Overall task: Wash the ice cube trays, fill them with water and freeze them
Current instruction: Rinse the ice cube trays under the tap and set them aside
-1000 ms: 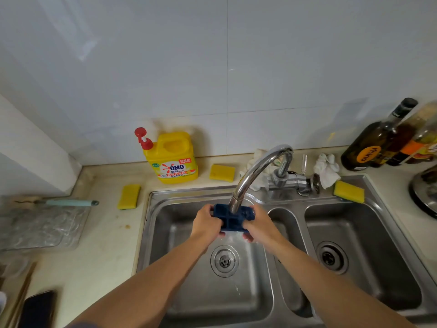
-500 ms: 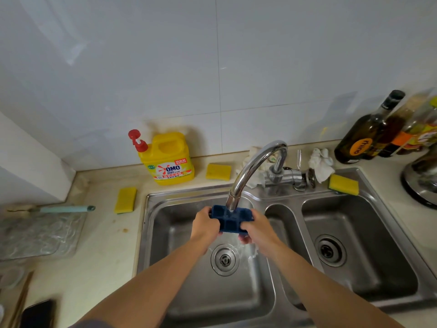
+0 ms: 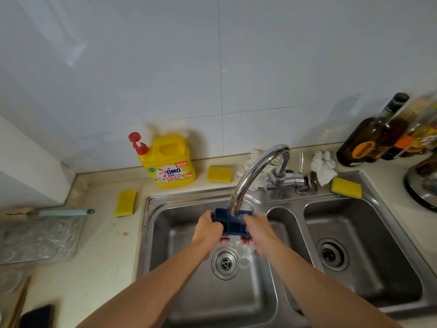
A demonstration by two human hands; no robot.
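Both hands hold a dark blue ice cube tray (image 3: 233,224) under the spout of the faucet (image 3: 256,174), above the left basin of the sink (image 3: 260,301). The left hand (image 3: 208,229) grips its left end, the right hand (image 3: 259,230) its right end. Water runs over the tray. A yellow detergent bottle (image 3: 171,160) stands on the tabletop (image 3: 104,256) behind the sink.

Tray (image 3: 233,224) under faucet (image 3: 256,176), over sink (image 3: 179,292)
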